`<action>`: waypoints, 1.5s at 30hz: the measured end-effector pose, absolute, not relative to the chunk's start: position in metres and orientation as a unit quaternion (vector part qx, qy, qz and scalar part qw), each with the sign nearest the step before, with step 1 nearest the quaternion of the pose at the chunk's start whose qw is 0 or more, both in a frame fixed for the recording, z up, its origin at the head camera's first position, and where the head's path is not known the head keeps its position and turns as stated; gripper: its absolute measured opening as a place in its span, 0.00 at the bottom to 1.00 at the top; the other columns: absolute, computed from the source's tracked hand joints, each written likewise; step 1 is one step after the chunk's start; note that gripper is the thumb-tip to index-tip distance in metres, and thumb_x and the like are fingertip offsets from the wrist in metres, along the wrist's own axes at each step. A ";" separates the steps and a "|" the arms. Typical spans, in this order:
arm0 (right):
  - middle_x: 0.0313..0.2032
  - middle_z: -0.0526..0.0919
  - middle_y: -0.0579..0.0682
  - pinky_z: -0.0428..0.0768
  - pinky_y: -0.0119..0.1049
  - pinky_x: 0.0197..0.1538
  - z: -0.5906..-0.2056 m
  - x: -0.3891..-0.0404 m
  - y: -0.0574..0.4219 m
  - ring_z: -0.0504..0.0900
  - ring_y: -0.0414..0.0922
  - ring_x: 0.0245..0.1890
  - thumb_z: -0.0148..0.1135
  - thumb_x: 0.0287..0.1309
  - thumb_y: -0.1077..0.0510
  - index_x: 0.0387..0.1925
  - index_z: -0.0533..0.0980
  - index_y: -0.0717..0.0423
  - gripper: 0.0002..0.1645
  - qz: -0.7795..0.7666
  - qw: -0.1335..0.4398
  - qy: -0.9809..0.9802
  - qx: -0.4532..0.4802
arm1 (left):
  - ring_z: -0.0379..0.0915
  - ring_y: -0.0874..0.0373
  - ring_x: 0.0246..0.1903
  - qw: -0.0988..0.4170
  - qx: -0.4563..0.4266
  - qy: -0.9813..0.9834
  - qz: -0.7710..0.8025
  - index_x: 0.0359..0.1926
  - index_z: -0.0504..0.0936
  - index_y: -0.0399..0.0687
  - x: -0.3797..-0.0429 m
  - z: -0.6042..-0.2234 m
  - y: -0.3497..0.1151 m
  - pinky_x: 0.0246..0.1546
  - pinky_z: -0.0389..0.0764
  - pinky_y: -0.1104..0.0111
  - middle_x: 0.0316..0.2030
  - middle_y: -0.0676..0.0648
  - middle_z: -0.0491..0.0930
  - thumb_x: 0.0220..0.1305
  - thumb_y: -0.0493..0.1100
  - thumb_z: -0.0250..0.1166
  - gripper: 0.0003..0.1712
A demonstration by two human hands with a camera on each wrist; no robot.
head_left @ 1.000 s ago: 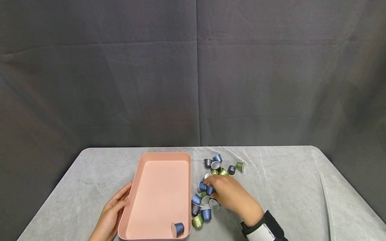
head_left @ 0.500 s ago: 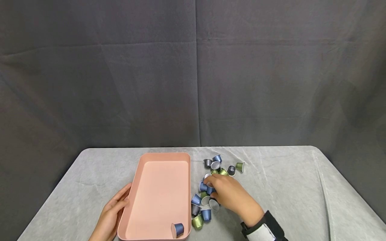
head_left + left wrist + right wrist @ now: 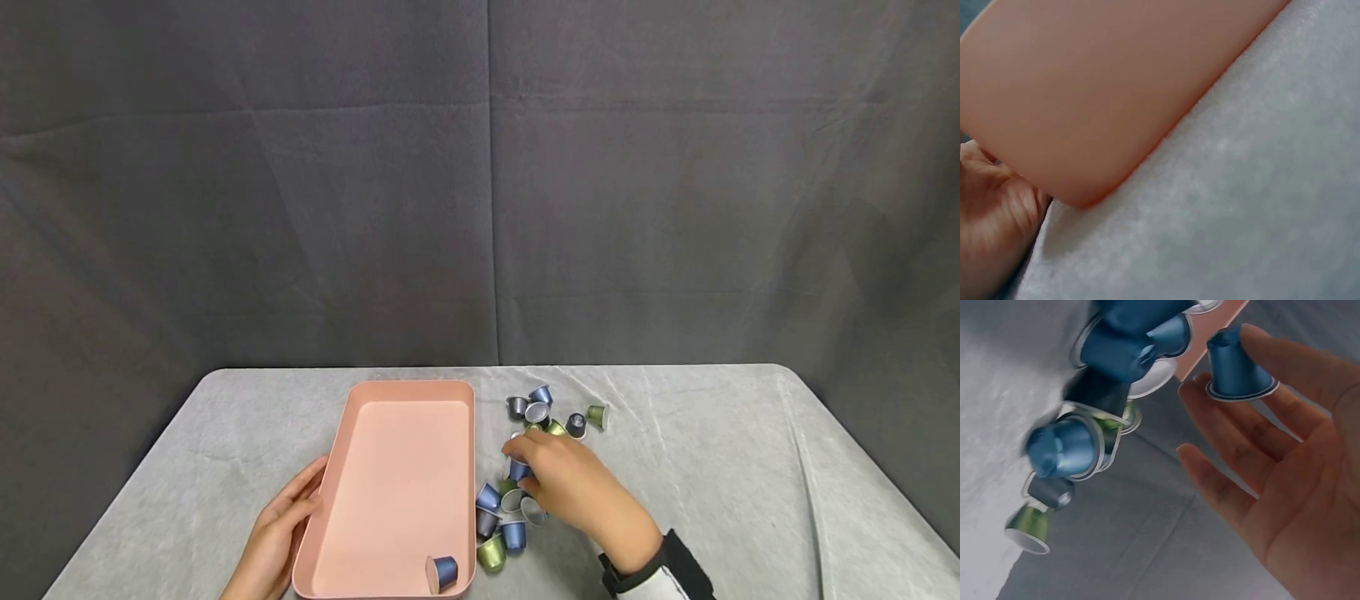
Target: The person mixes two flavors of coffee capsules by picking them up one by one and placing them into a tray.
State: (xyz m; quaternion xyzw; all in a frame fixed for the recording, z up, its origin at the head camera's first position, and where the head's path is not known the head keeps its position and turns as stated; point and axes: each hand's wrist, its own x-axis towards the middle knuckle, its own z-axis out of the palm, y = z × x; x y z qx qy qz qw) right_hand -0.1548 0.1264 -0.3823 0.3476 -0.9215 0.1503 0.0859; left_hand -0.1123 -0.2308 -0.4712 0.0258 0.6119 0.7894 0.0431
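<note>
Right of the tray, in the midst of scattered capsules, I have a blue capsule (image 3: 1235,370) pinched between the thumb and fingers of my right hand (image 3: 573,483); I cannot tell whether it touches its neighbours. Nearer than that hand lie a dark grey capsule (image 3: 486,522), a second blue one (image 3: 513,536) and, nearest, a bright green one (image 3: 492,553). On the far side are a black capsule (image 3: 576,425) and, farthest right, an olive-green one (image 3: 597,416). Just left of the scatter sits the pink tray (image 3: 408,467), with a single dark blue capsule (image 3: 444,572) tipped on its side in the near right corner. My left hand (image 3: 273,533) rests against the tray's left side, fingers fairly straight, gripping no capsule. A black strap (image 3: 686,565) circles my right wrist. Pale grey cloth (image 3: 712,467) covers the table, and beyond its far edge hangs a dark grey curtain (image 3: 480,183).
</note>
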 end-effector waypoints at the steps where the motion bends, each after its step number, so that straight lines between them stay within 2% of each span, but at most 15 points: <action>1: 0.37 0.82 0.48 0.81 0.38 0.39 -0.381 -0.154 0.125 0.82 0.45 0.35 0.76 0.45 0.68 0.46 0.81 0.58 0.23 0.151 0.084 -0.920 0.352 | 0.70 0.70 0.58 0.044 0.026 0.612 0.789 0.76 0.43 0.30 -0.112 -0.471 -0.231 0.54 0.75 0.73 0.58 0.66 0.72 0.76 0.37 0.48 0.36; 7: 0.42 0.83 0.50 0.81 0.37 0.43 -0.376 -0.146 0.116 0.82 0.45 0.40 0.73 0.49 0.69 0.49 0.80 0.61 0.22 0.159 0.076 -0.908 0.379 | 0.70 0.71 0.58 0.043 0.026 0.614 0.788 0.76 0.43 0.30 -0.113 -0.471 -0.230 0.54 0.75 0.73 0.58 0.67 0.72 0.76 0.37 0.48 0.36; 16: 0.44 0.84 0.49 0.79 0.35 0.49 -0.379 -0.133 0.098 0.82 0.45 0.44 0.72 0.53 0.66 0.52 0.79 0.60 0.23 0.143 0.084 -0.892 0.419 | 0.70 0.71 0.57 0.048 0.019 0.613 0.789 0.76 0.43 0.31 -0.113 -0.470 -0.231 0.54 0.75 0.73 0.58 0.68 0.72 0.76 0.37 0.48 0.36; 22: 0.40 0.82 0.45 0.78 0.31 0.47 -0.382 -0.123 0.086 0.81 0.40 0.40 0.72 0.51 0.67 0.49 0.78 0.58 0.21 0.138 0.100 -0.875 0.454 | 0.70 0.70 0.58 0.037 0.035 0.609 0.792 0.76 0.42 0.28 -0.113 -0.471 -0.231 0.54 0.75 0.73 0.58 0.67 0.73 0.76 0.36 0.48 0.36; 29: 0.35 0.80 0.41 0.76 0.28 0.42 -0.391 -0.113 0.075 0.77 0.35 0.34 0.72 0.51 0.62 0.44 0.79 0.54 0.16 0.127 0.135 -0.855 0.485 | 0.70 0.70 0.58 0.034 0.041 0.605 0.794 0.75 0.42 0.27 -0.112 -0.473 -0.231 0.54 0.75 0.73 0.59 0.67 0.73 0.76 0.36 0.48 0.36; 34: 0.39 0.82 0.41 0.75 0.25 0.44 -0.397 -0.108 0.067 0.78 0.34 0.36 0.73 0.52 0.61 0.46 0.80 0.55 0.18 0.118 0.119 -0.841 0.515 | 0.70 0.69 0.58 0.039 0.039 0.604 0.795 0.76 0.41 0.28 -0.112 -0.473 -0.231 0.54 0.75 0.73 0.59 0.66 0.73 0.77 0.37 0.48 0.36; 37: 0.40 0.82 0.41 0.75 0.25 0.43 -0.400 -0.106 0.062 0.77 0.34 0.35 0.72 0.54 0.59 0.47 0.80 0.54 0.17 0.098 0.113 -0.838 0.525 | 0.70 0.69 0.58 0.041 0.045 0.600 0.798 0.75 0.41 0.28 -0.112 -0.474 -0.231 0.54 0.75 0.72 0.59 0.65 0.73 0.77 0.36 0.47 0.36; 45: 0.39 0.82 0.40 0.74 0.25 0.41 -0.404 -0.103 0.053 0.78 0.32 0.36 0.64 0.63 0.55 0.49 0.80 0.52 0.14 0.095 0.100 -0.837 0.530 | 0.70 0.69 0.58 0.038 0.043 0.603 0.796 0.75 0.42 0.28 -0.113 -0.473 -0.231 0.54 0.75 0.73 0.59 0.65 0.73 0.76 0.36 0.47 0.36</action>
